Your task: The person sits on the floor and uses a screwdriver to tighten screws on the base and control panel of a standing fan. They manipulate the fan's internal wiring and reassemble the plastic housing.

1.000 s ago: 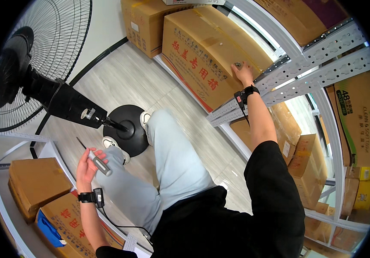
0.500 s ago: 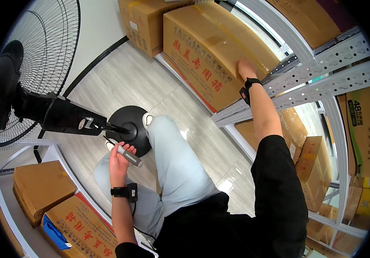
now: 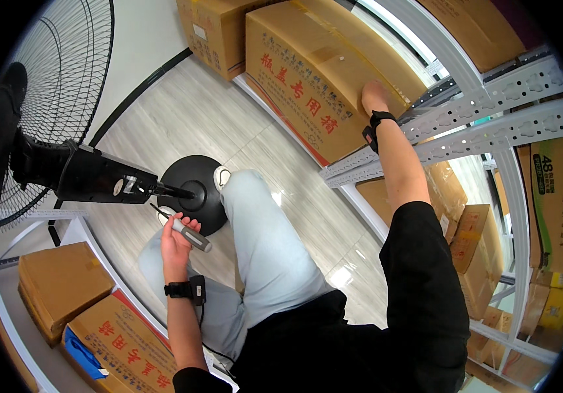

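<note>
My left hand (image 3: pixel 175 252) is closed around the grey handle of a screwdriver (image 3: pixel 196 238), whose thin dark shaft points up and left toward the fan's pole. The black standing fan (image 3: pixel 101 175) is at the left, its round base (image 3: pixel 208 211) on the floor by my shoes and its wire cage (image 3: pixel 75 72) at the upper left. Over on the right, my right hand (image 3: pixel 375 97) is against the top of a long taped cardboard box (image 3: pixel 324 62). Its fingers are turned away from view.
White perforated metal shelving (image 3: pixel 448 121) runs along the right, with several cartons on it. Another shelf (image 3: pixel 91 245) at lower left carries a plain carton (image 3: pixel 65 281) and a printed one (image 3: pixel 121 337) with a blue item beside it. Pale tiled floor (image 3: pixel 262 157) lies between.
The view has shifted slightly, so the fan sits a little further left. My left hand still grips the screwdriver, and my right hand stays at the box.
</note>
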Motion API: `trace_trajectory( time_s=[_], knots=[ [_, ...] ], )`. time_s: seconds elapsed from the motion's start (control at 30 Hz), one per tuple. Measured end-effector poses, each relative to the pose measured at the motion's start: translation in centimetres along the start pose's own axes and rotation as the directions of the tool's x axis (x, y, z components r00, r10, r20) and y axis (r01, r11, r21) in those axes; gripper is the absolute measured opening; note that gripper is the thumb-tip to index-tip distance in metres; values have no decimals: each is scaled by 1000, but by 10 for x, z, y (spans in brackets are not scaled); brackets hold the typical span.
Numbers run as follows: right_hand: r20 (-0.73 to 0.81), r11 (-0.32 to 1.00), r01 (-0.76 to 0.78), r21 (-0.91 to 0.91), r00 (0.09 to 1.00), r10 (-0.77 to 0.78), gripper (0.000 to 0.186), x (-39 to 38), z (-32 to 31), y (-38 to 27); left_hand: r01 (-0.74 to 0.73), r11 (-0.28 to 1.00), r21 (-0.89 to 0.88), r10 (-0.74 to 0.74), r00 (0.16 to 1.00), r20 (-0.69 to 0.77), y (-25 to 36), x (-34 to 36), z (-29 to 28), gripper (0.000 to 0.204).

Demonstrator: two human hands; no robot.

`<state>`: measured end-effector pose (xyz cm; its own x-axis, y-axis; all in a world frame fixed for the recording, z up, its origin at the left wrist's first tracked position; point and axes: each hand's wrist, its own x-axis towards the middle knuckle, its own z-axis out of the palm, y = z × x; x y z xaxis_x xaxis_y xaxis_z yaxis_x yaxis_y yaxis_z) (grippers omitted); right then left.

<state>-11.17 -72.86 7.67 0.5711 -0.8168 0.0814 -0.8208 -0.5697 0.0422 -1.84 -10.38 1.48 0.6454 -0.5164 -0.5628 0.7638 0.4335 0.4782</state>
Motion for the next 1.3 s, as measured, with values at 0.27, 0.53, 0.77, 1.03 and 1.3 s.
trace_trajectory(
  time_s=[0.27,0.53,0.77,1.03,1.3],
  knots=[
    [-42,996,88,14,995,-87,30,-3,-6,7,11,1000,-30,-10,1000,17,-2,1,4,30],
    [-101,995,81,52,992,-75,25,2,-2,10,-54,994,-90,56,998,15,-2,0,5,34],
    [457,-358,-385,851,878,142,15,41,14,80,-26,994,-105,32,998,60,-4,5,4,33],
    [208,-934,-296,200,945,-254,18,26,8,47,-30,993,-111,37,997,60,-2,5,2,31],
    [187,-920,-195,340,973,-137,15,16,5,33,-38,992,-117,42,999,31,0,1,0,29]
  ],
)
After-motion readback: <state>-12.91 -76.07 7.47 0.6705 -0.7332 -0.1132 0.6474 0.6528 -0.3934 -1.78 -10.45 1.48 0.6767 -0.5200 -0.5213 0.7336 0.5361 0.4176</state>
